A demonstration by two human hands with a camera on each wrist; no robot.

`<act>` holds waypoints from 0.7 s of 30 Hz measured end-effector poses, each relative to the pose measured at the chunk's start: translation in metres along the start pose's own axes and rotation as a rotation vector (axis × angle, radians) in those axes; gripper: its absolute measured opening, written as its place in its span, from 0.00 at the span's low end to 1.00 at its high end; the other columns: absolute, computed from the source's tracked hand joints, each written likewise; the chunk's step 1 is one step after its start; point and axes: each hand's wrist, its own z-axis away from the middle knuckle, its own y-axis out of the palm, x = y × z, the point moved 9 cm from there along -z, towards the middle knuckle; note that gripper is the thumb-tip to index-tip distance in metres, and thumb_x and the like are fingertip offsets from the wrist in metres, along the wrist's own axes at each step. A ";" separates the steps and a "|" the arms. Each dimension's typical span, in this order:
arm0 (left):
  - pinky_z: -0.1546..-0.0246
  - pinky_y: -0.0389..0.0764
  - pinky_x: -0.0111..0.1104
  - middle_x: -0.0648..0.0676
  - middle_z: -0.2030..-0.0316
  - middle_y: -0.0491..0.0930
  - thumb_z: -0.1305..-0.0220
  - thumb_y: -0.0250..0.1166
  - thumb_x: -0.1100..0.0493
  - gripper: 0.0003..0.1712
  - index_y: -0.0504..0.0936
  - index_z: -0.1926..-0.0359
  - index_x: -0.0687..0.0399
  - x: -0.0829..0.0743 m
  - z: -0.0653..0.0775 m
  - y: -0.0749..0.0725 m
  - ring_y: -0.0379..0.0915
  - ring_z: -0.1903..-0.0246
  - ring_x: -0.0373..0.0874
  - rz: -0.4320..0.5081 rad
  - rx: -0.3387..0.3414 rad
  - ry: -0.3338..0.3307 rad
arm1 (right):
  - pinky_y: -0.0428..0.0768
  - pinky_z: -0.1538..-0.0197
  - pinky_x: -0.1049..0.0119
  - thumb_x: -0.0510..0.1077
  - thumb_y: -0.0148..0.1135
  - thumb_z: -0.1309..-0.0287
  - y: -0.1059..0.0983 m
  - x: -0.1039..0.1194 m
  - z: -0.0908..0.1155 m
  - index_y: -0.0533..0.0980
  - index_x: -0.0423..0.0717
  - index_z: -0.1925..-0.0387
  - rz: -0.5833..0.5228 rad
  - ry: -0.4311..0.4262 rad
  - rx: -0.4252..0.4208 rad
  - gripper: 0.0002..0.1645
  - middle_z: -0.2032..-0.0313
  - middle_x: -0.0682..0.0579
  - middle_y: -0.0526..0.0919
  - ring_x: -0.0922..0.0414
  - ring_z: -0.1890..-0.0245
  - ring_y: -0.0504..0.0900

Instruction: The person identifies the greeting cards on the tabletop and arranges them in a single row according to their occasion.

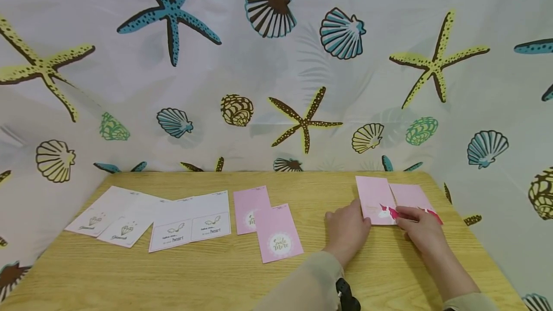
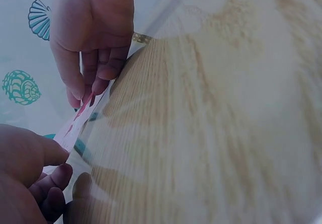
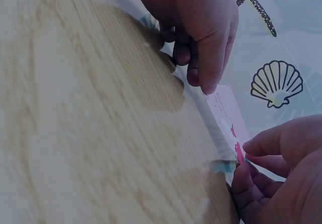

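Observation:
A pink card with a unicorn print [image 1: 375, 200] is held between both hands at the table's right side, its near edge raised slightly. My left hand [image 1: 347, 232] pinches its left edge between thumb and fingers, as the right wrist view shows on the card [image 3: 224, 108]. With thumb and forefinger, my right hand [image 1: 423, 232] pinches the lower right corner, over the red mane. A second pink card [image 1: 410, 196] lies just behind and to the right, partly covered by the held card and the right hand.
Left of the hands lie two overlapping pink "smile more" cards [image 1: 281, 234]. Farther left are two white cards with wings and "heart" lettering [image 1: 210, 216], then two white cards with a diamond print [image 1: 127, 222]. A shell-patterned cloth [image 1: 276, 71] hangs behind the wooden table [image 1: 194, 277].

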 end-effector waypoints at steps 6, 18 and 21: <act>0.55 0.69 0.44 0.45 0.56 0.92 0.27 0.74 0.50 0.11 0.89 0.47 0.42 -0.002 0.000 0.001 0.87 0.59 0.46 -0.029 -0.014 0.000 | 0.81 0.53 0.60 0.43 0.62 0.20 0.003 0.003 0.002 0.75 0.34 0.26 0.112 -0.032 0.008 0.29 0.30 0.30 0.74 0.47 0.56 0.82; 0.55 0.71 0.45 0.46 0.66 0.89 0.26 0.74 0.47 0.09 0.87 0.60 0.44 -0.005 0.000 0.003 0.85 0.63 0.46 -0.108 0.000 -0.014 | 0.80 0.44 0.50 0.44 0.63 0.22 0.006 0.011 0.004 0.75 0.30 0.28 0.219 -0.085 0.005 0.30 0.37 0.30 0.81 0.43 0.48 0.80; 0.55 0.71 0.44 0.46 0.68 0.87 0.25 0.73 0.46 0.11 0.87 0.62 0.46 -0.005 0.000 0.003 0.84 0.64 0.46 -0.120 0.014 -0.023 | 0.81 0.51 0.59 0.44 0.62 0.22 0.006 0.010 0.006 0.75 0.30 0.27 0.204 -0.083 0.008 0.30 0.37 0.29 0.81 0.44 0.49 0.81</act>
